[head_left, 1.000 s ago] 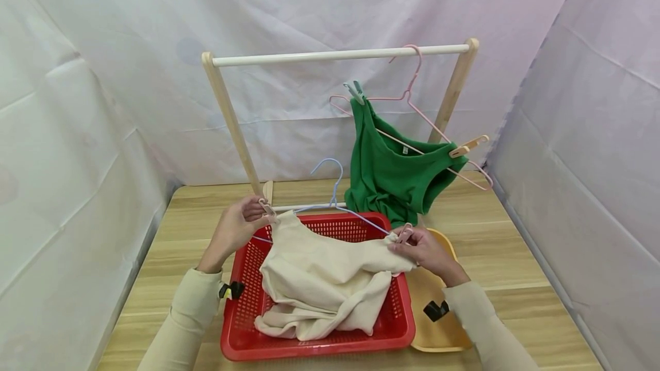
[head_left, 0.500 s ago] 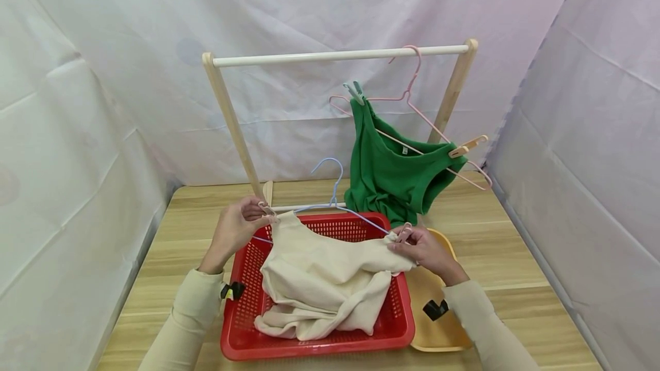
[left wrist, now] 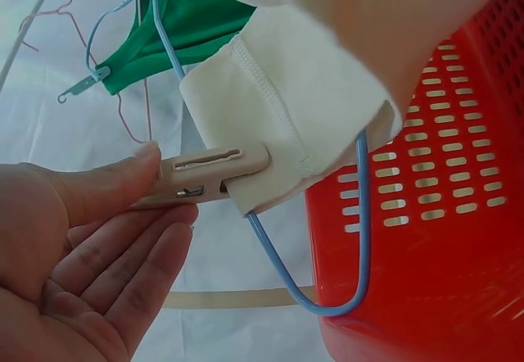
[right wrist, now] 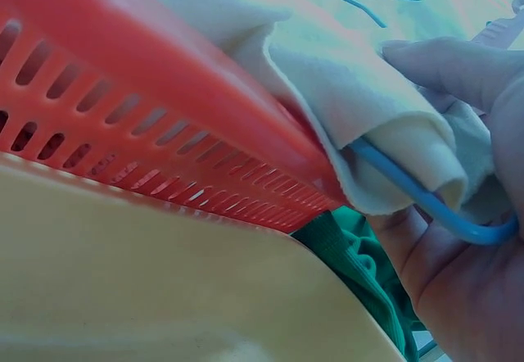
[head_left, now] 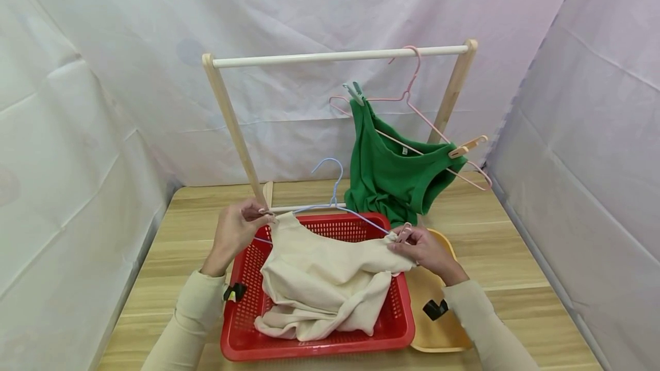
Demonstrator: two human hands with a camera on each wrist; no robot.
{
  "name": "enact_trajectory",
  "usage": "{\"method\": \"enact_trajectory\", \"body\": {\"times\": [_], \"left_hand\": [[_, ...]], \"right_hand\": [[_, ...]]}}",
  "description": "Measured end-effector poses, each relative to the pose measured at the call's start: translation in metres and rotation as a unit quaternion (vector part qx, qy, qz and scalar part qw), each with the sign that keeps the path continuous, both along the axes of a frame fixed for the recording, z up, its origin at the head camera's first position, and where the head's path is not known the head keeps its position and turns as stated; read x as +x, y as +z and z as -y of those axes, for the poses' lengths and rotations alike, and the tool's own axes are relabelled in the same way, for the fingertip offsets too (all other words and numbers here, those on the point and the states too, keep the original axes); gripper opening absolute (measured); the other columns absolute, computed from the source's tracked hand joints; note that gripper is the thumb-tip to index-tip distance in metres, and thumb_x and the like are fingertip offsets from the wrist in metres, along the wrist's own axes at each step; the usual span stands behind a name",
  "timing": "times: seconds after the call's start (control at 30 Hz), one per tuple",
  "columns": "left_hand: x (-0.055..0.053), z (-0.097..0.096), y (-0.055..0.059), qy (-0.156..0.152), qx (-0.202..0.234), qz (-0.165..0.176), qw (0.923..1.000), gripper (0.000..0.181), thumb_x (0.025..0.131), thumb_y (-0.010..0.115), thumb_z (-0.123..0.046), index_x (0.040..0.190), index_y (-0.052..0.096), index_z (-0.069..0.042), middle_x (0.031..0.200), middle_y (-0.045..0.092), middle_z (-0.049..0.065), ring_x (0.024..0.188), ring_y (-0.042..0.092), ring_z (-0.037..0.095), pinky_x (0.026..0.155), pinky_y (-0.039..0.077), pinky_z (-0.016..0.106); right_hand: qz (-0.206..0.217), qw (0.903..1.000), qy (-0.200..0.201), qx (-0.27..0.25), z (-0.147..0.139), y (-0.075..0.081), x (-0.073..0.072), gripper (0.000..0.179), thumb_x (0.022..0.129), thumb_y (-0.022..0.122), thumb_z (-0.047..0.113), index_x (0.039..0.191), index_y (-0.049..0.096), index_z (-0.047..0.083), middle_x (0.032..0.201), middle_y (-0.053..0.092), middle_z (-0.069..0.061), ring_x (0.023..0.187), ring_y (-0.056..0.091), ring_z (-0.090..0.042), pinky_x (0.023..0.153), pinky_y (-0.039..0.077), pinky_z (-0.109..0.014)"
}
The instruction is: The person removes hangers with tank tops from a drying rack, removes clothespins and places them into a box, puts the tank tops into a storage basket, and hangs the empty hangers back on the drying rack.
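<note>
A cream sleeveless top (head_left: 330,268) lies bunched over the basket, with a blue hanger (head_left: 335,190) running through its shoulders. At the left shoulder, my left hand (head_left: 234,233) pinches a beige clothespin (left wrist: 209,169) between thumb and fingers. That clothespin bites the strap's edge, and the hanger's blue end loops out below it. My right hand (head_left: 425,251) grips the other shoulder, thumb on the cloth and fingers underneath around the hanger's end. A pink clothespin (head_left: 404,232) sticks up beside those fingers.
The red basket (head_left: 317,351) stands beside a yellow tray (head_left: 438,336). Behind them, a rack with a white rail (head_left: 309,58) carries a pink hanger (head_left: 412,73). A green top (head_left: 392,159) hangs there, held by a mint clothespin (head_left: 356,93) and an orange clothespin (head_left: 466,147).
The left hand has shifted slightly right and turned, so its clothespin has tipped from upright to nearly flat. The right hand and the top have hardly moved.
</note>
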State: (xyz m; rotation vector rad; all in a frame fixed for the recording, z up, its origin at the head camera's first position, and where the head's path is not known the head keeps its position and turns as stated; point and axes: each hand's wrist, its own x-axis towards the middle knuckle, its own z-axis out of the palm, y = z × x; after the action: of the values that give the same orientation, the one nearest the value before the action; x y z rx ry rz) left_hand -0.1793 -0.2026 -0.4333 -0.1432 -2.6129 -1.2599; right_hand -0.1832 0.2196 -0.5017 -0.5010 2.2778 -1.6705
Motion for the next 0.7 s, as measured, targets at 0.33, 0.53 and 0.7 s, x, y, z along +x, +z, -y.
{"method": "enact_trajectory", "body": {"times": [0.33,0.53,0.7], "left_hand": [[0.002,-0.0009,0.0008,0.02,-0.023,-0.017,0.9994,0.007,0.08,0.081,-0.006,0.084,0.076,-0.005,0.083,0.076,0.008,0.075,0.074,0.021,0.073,0.058,0.043],[0.0045,-0.0011,0.0034,0.021,-0.027,-0.026,0.9991,0.005,0.081,0.08,-0.007,0.085,0.077,-0.006,0.083,0.076,0.008,0.075,0.074,0.02,0.071,0.057,0.041],[0.0076,-0.0049,0.009,0.018,-0.021,-0.049,0.9984,0.01,0.077,0.085,-0.009,0.084,0.077,-0.007,0.083,0.076,0.007,0.074,0.074,0.019,0.067,0.057,0.032]], "right_hand": [[-0.008,1.0,-0.002,0.004,0.0002,0.0,0.0001,0.018,0.093,0.07,0.014,0.085,0.059,0.001,0.102,0.061,-0.014,0.075,0.062,-0.013,0.061,0.055,-0.025],[-0.011,0.9999,-0.001,0.0,-0.0014,-0.0022,-0.0006,0.019,0.093,0.069,0.013,0.082,0.059,0.001,0.11,0.059,-0.015,0.085,0.061,-0.015,0.064,0.056,-0.026],[-0.007,1.0,-0.003,0.001,-0.0016,-0.0024,-0.0019,0.02,0.093,0.07,0.015,0.083,0.06,0.001,0.112,0.058,-0.016,0.085,0.061,-0.016,0.064,0.057,-0.027]]}}
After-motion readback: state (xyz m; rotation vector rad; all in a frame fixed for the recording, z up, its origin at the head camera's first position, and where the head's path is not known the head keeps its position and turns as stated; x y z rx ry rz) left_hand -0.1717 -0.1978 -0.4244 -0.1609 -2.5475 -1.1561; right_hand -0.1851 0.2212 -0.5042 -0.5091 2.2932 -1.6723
